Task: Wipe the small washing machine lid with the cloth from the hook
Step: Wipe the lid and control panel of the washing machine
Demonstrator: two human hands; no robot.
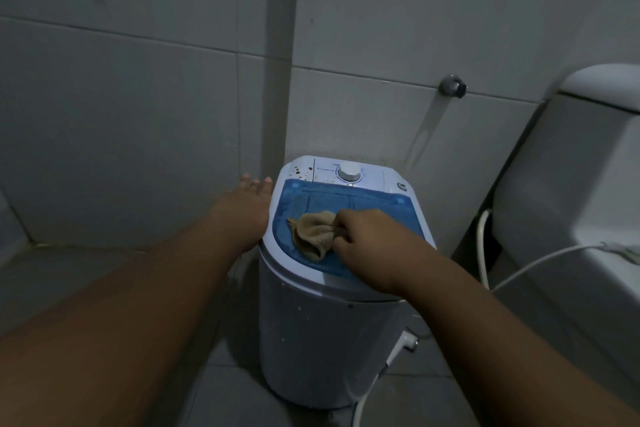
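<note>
A small white washing machine [318,329] stands on the floor in the corner, with a translucent blue lid [377,204] on top. A crumpled tan cloth [313,230] lies on the lid's front left part. My right hand [370,243] presses on the lid and pinches the cloth's right edge. My left hand [247,204] hangs beside the machine's left rim with fingers spread, holding nothing; whether it touches the rim I cannot tell.
A white dial [349,172] sits on the control panel behind the lid. A toilet [585,184] stands close on the right. A wall tap [452,86] juts out above. A white hose [533,265] and cable [398,354] run beside the machine. Tiled walls close in behind and on the left.
</note>
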